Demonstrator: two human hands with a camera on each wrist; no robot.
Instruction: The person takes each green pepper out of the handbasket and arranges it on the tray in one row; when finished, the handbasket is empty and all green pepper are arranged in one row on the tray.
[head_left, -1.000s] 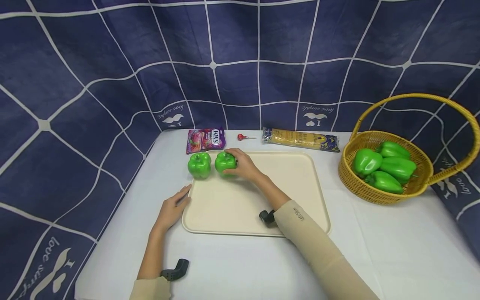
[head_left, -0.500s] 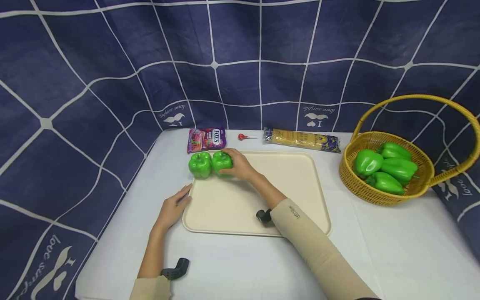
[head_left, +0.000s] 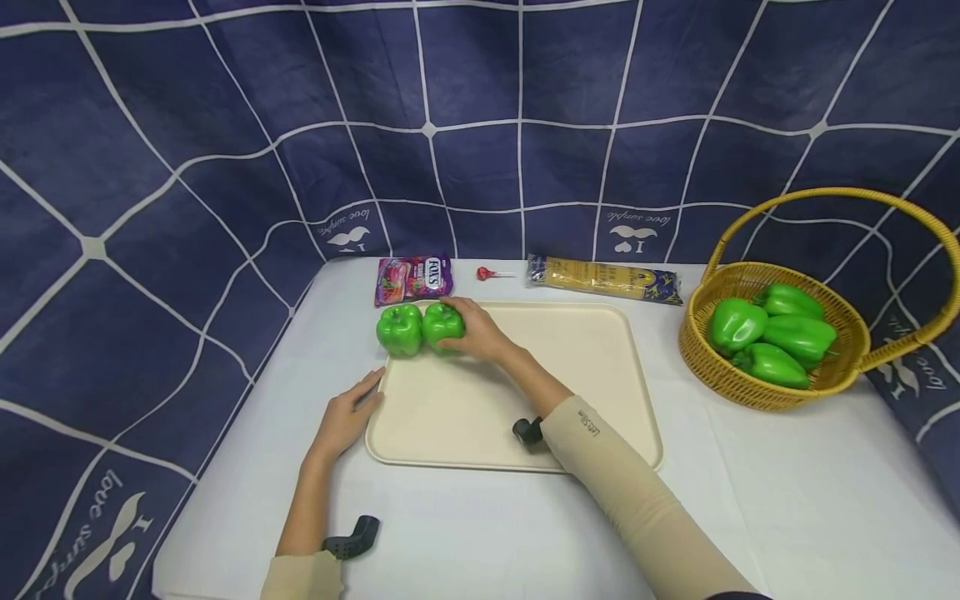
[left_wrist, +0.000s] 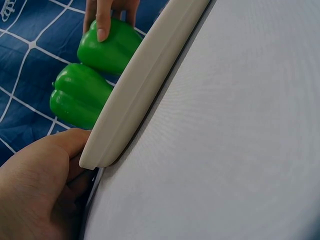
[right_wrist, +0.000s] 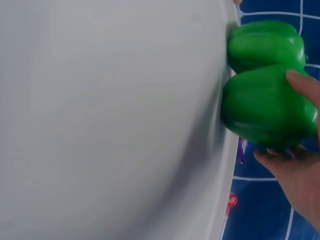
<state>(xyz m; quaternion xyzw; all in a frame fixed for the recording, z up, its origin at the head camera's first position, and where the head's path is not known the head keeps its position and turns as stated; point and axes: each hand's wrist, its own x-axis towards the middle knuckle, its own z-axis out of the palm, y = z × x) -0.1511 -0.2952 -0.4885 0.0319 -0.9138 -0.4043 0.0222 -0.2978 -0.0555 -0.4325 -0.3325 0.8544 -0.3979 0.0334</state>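
Observation:
Two green bell peppers stand side by side, touching, in the far left corner of the cream tray (head_left: pixel 510 400). My right hand (head_left: pixel 480 333) holds the right-hand bell pepper (head_left: pixel 441 323) from its right side, with thumb and fingers around it. In the right wrist view, this held bell pepper (right_wrist: pixel 265 107) presses against the other bell pepper (right_wrist: pixel 265 45). My left hand (head_left: pixel 347 421) rests against the tray's left edge, fingers extended. In the left wrist view, the left thumb lies at the tray rim (left_wrist: pixel 125 105), and its other fingers are partly hidden.
A yellow wicker basket (head_left: pixel 697 358) with a tall handle holds several green peppers at the right. Behind the tray lie a purple Fox's candy bag (head_left: pixel 412 280), a red lollipop (head_left: pixel 486 273) and a pack of spaghetti (head_left: pixel 600 277). A blue checked cloth hangs behind.
My right hand has moved its bell pepper slightly left, closing the gap to the other one. In the last half second it has barely moved. The left hand stays in place.

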